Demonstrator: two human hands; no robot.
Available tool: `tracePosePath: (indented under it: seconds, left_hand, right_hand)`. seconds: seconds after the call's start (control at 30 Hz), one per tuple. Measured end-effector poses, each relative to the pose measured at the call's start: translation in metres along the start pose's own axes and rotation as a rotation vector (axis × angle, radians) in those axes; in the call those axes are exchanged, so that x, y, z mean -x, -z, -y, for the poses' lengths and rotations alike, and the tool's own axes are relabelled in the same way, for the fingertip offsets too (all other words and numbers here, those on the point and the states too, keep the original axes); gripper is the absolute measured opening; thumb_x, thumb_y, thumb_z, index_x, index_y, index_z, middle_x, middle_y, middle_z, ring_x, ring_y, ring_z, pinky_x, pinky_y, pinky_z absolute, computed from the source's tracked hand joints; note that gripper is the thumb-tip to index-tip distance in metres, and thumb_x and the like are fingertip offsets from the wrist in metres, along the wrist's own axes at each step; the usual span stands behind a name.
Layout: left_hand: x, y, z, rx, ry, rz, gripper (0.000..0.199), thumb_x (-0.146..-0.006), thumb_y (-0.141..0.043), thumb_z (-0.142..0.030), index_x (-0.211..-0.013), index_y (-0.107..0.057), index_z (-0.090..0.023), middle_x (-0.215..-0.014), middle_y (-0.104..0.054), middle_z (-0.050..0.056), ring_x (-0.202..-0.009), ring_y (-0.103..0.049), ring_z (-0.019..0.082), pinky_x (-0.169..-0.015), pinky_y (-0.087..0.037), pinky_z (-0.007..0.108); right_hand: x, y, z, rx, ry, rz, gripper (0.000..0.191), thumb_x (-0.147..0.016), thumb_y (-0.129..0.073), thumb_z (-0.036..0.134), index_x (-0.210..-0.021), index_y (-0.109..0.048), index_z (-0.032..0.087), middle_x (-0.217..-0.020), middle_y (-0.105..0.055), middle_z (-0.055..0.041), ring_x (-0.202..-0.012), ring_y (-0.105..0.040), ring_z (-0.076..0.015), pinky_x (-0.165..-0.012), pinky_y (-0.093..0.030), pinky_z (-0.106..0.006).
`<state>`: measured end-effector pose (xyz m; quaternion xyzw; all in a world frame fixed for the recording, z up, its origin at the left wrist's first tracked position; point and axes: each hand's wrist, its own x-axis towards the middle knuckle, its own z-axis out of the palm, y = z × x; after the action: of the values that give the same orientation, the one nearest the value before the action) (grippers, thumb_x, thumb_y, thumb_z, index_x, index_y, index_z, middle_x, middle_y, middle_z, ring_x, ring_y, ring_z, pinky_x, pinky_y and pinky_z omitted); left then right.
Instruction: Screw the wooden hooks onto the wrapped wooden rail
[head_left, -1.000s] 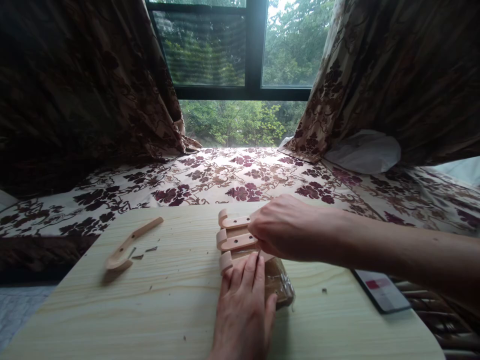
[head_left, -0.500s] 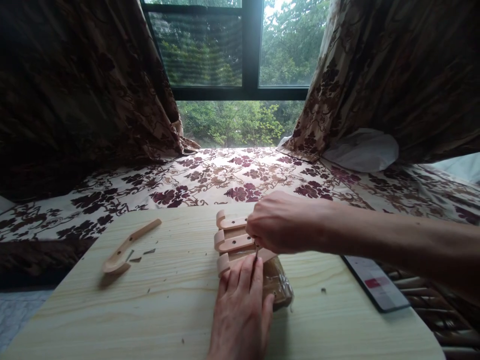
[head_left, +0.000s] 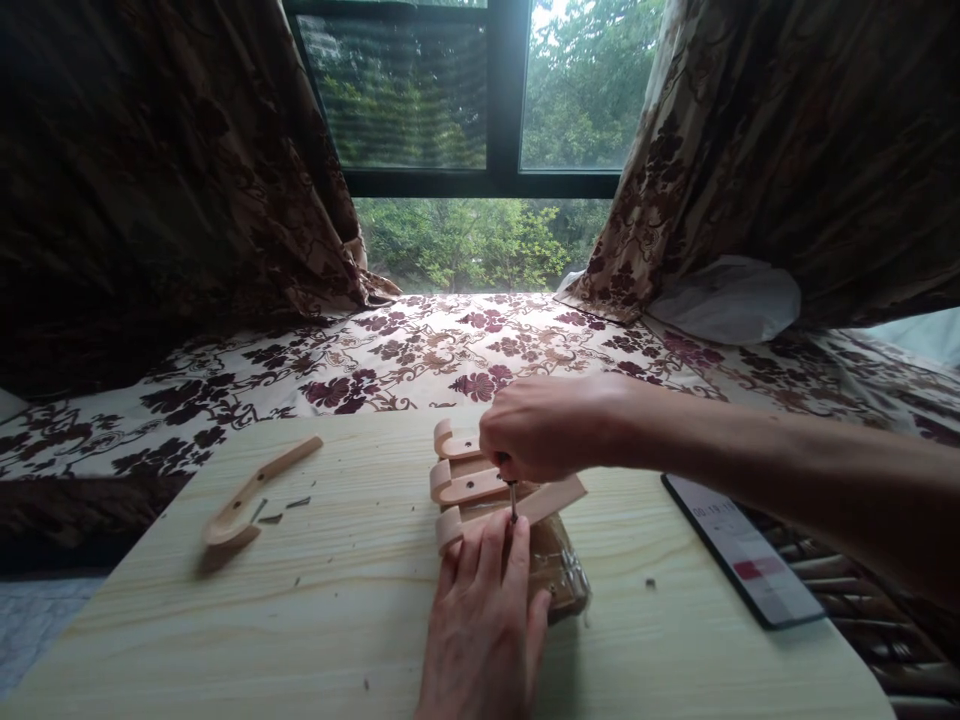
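My right hand (head_left: 536, 430) is closed in a fist around a screwdriver; only its thin metal shaft (head_left: 513, 497) shows, pointing down. Beneath it, my left hand (head_left: 480, 610) holds the nearest curved wooden hook (head_left: 555, 500) down, fingers stretched over it and thumb along the side. Two fingertips flank the shaft's lower end; whether a screw is there, I cannot tell. This hook lies aslant on a brown block wrapped in clear plastic (head_left: 559, 565). Two more hooks, the middle one (head_left: 469, 486) and the far one (head_left: 459, 445), lie on the block with dark screw spots.
At the left of the pale wooden table (head_left: 337, 640) lies another wooden hook (head_left: 259, 485) beside several screws (head_left: 270, 519). A phone (head_left: 742, 550) rests by the right edge. Beyond are a flowered cloth (head_left: 480, 340), curtains and a window.
My right fist has shifted slightly left and tipped, baring more of the screwdriver shaft and the near hook's right end. My left hand stays nearly in place.
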<state>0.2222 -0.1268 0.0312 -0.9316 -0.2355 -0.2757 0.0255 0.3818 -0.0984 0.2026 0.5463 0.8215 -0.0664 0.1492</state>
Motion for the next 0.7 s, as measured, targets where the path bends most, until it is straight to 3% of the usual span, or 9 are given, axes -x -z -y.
tracePosePath:
  seconds: [0.23,0.47,0.7]
  left_hand:
    - [-0.001,-0.001,-0.001,0.034,0.035,0.008,0.04,-0.085,-0.049,-0.03,-0.122,-0.054,-0.017,-0.121,-0.058,0.007,-0.11,-0.052,0.023,-0.091,-0.047,0.038]
    - [-0.003,-0.002,-0.004,-0.005,0.06,0.006,0.039,-0.088,-0.047,-0.031,-0.122,-0.054,-0.014,-0.119,-0.06,0.008,-0.109,-0.052,0.023,-0.092,-0.045,0.039]
    - [-0.004,-0.002,-0.004,-0.017,0.035,-0.014,0.038,-0.087,-0.047,-0.03,-0.12,-0.056,-0.014,-0.119,-0.06,0.007,-0.109,-0.052,0.022,-0.092,-0.044,0.037]
  right_hand:
    - [0.009,-0.002,-0.004,0.028,-0.045,0.0,0.015,-0.078,-0.056,0.02,-0.083,-0.07,0.019,-0.07,-0.061,-0.0013,-0.053,-0.038,-0.0107,-0.05,-0.028,-0.027]
    - [0.017,-0.009,0.008,0.113,-0.032,-0.08,0.014,-0.078,-0.052,0.011,-0.084,-0.064,0.016,-0.061,-0.057,-0.002,-0.047,-0.033,-0.01,-0.046,-0.022,-0.028]
    - [0.016,-0.007,0.008,0.172,-0.113,-0.063,0.011,-0.08,-0.054,0.023,-0.077,-0.063,0.017,-0.059,-0.056,-0.0019,-0.045,-0.028,-0.0103,-0.044,-0.021,-0.028]
